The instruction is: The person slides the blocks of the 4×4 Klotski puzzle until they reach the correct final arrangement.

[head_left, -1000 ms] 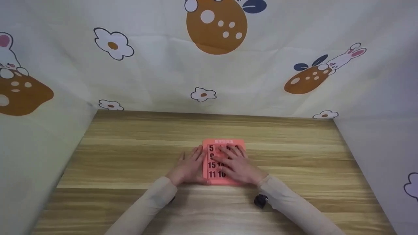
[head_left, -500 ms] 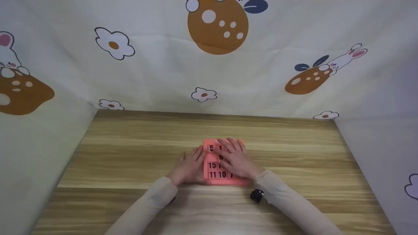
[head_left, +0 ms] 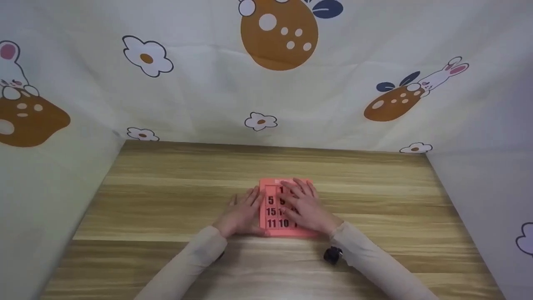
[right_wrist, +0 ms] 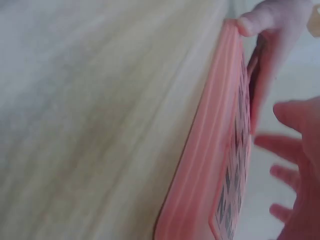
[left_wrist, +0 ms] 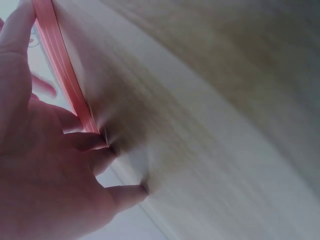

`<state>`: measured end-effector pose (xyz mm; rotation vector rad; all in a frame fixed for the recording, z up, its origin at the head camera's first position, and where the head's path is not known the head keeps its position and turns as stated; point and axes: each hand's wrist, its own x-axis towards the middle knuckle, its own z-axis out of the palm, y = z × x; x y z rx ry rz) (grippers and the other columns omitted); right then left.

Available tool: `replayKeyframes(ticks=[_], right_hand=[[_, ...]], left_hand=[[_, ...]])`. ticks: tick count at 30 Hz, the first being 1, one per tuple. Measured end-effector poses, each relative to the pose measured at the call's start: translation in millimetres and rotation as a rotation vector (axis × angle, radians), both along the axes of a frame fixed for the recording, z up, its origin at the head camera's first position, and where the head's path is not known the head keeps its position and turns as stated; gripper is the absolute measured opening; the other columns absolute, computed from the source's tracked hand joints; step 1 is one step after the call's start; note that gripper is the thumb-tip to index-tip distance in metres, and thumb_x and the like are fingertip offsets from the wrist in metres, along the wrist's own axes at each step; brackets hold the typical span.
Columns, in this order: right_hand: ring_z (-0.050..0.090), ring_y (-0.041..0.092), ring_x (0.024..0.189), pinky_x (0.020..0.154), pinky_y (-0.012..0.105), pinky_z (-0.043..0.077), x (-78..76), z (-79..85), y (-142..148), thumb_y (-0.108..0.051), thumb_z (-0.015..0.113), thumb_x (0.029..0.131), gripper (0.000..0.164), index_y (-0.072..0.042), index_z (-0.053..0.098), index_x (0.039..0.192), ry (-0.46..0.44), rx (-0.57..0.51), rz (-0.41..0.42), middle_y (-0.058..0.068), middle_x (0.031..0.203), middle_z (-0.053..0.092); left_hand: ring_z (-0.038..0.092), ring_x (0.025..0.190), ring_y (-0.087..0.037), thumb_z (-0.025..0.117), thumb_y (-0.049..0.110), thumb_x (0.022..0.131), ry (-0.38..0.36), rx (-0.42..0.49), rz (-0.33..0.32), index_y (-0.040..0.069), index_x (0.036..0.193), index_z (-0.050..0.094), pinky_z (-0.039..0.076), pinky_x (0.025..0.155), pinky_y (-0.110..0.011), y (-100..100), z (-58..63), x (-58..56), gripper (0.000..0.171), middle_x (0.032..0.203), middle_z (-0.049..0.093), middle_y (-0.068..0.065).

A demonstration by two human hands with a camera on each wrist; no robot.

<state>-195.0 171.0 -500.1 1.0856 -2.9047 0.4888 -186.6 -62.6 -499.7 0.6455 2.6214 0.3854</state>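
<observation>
A pink number slide puzzle (head_left: 271,211) lies flat on the table, its black-numbered tiles facing up. At its top-left corner is a vacant slot; 5, 15 and 11 run down the left column below it. My left hand (head_left: 241,214) braces the frame, thumb at the near-left corner, fairly straight fingers along the left side. In the left wrist view, the fingertips meet the puzzle's side (left_wrist: 62,60) and the tabletop. My right hand (head_left: 308,208) spreads over the tiles, fingertips around the second column, hiding most of the right half. Its fingers are extended and apart in the right wrist view.
Wood-grain tabletop (head_left: 175,179) surrounds the puzzle. Pale fabric (head_left: 200,83) printed with flowers, rabbits and orange fruit walls in the back and both sides. A black device (head_left: 332,255) sits at the right wrist, below the sleeve cuff.
The 9 tile has slid right into the second column, then the 5 tile down toward me, leaving the top-left slot vacant. My right hand shifted over the tiles; the left hand stayed put.
</observation>
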Motion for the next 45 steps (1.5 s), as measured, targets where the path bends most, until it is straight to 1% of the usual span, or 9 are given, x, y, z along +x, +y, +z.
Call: replayKeyframes(ticks=[3, 5, 12, 18, 29, 32, 37, 39, 45], right_hand=[[0.022, 0.042, 0.138, 0.11, 0.064, 0.011, -3.1, -1.2, 3, -0.034, 0.056, 0.097, 0.044, -0.007, 0.058, 0.133, 0.06, -0.004, -0.068, 0.015, 0.151, 0.035], [0.023, 0.042, 0.138, 0.11, 0.064, 0.012, -5.5, -2.6, 3, -0.034, 0.057, 0.096, 0.043, -0.008, 0.06, 0.131, 0.08, 0.013, -0.082, 0.015, 0.151, 0.035], [0.02, 0.043, 0.139, 0.111, 0.063, 0.01, -11.2, -6.3, -4, -0.04, 0.051, 0.099, 0.049, -0.015, 0.052, 0.141, -0.002, 0.025, -0.003, 0.013, 0.154, 0.029], [0.023, 0.044, 0.138, 0.111, 0.063, 0.011, -12.8, -3.9, 10, -0.034, 0.056, 0.098, 0.042, -0.014, 0.059, 0.134, 0.033, -0.03, -0.014, 0.015, 0.153, 0.032], [0.021, 0.04, 0.14, 0.11, 0.065, 0.009, -5.2, -4.3, 30, -0.033, 0.059, 0.096, 0.038, -0.018, 0.063, 0.13, 0.012, -0.048, 0.097, 0.013, 0.153, 0.032], [0.024, 0.041, 0.138, 0.109, 0.065, 0.011, -4.9, -3.8, 31, -0.032, 0.059, 0.096, 0.038, -0.015, 0.063, 0.129, 0.046, -0.048, 0.072, 0.014, 0.151, 0.034], [0.03, 0.044, 0.134, 0.109, 0.064, 0.015, -6.8, -5.2, 30, -0.028, 0.058, 0.097, 0.037, -0.006, 0.063, 0.126, 0.105, -0.041, -0.043, 0.018, 0.147, 0.039], [0.029, 0.044, 0.134, 0.109, 0.064, 0.015, -7.7, -6.4, 27, -0.031, 0.057, 0.097, 0.04, -0.007, 0.061, 0.129, 0.091, -0.028, -0.053, 0.019, 0.147, 0.037], [0.02, 0.047, 0.137, 0.109, 0.066, 0.011, -8.9, -9.9, 23, -0.034, 0.055, 0.097, 0.05, -0.01, 0.051, 0.141, 0.004, -0.01, 0.026, 0.02, 0.153, 0.027]], left_hand=[[0.003, 0.146, -0.03, 0.069, 0.069, 0.072, 0.005, -0.001, -0.001, 0.008, 0.156, 0.009, 0.004, 0.113, -0.059, 0, -0.8, 0.1, 0.119, 0.16, 0.001, -0.013], [0.003, 0.146, -0.03, 0.069, 0.068, 0.073, 0.006, 0.006, -0.004, 0.008, 0.156, 0.01, 0.004, 0.113, -0.06, 0, -1.1, 0.3, 0.118, 0.161, 0.002, -0.013], [0.004, 0.146, -0.031, 0.069, 0.068, 0.072, 0.013, 0.022, 0.0, 0.006, 0.155, 0.011, 0.004, 0.112, -0.061, 0, -1.4, 0.7, 0.119, 0.16, 0.003, -0.014], [0.004, 0.146, -0.031, 0.071, 0.067, 0.071, 0.018, 0.024, 0.006, 0.006, 0.155, 0.01, 0.004, 0.112, -0.06, 0, -0.9, 0.0, 0.12, 0.16, 0.003, -0.015], [0.003, 0.146, -0.03, 0.069, 0.069, 0.071, 0.015, -0.003, 0.012, 0.008, 0.156, 0.01, 0.003, 0.113, -0.059, 0, -0.9, -0.1, 0.12, 0.16, 0.001, -0.013], [0.003, 0.146, -0.03, 0.069, 0.068, 0.072, 0.015, -0.003, 0.007, 0.007, 0.155, 0.01, 0.003, 0.112, -0.06, 1, -1.7, -0.3, 0.12, 0.16, 0.002, -0.013], [0.003, 0.146, -0.029, 0.07, 0.066, 0.073, -0.004, 0.016, 0.012, 0.007, 0.156, 0.009, 0.003, 0.112, -0.06, 2, -1.7, -0.8, 0.119, 0.161, 0.002, -0.013], [0.002, 0.146, -0.029, 0.071, 0.066, 0.073, -0.015, 0.02, 0.016, 0.007, 0.156, 0.008, 0.002, 0.113, -0.06, 2, -1.4, -1.0, 0.119, 0.161, 0.001, -0.013], [0.002, 0.146, -0.03, 0.071, 0.066, 0.073, -0.015, 0.02, 0.014, 0.007, 0.156, 0.008, 0.002, 0.112, -0.06, 1, -1.1, -0.5, 0.119, 0.161, 0.0, -0.012]])
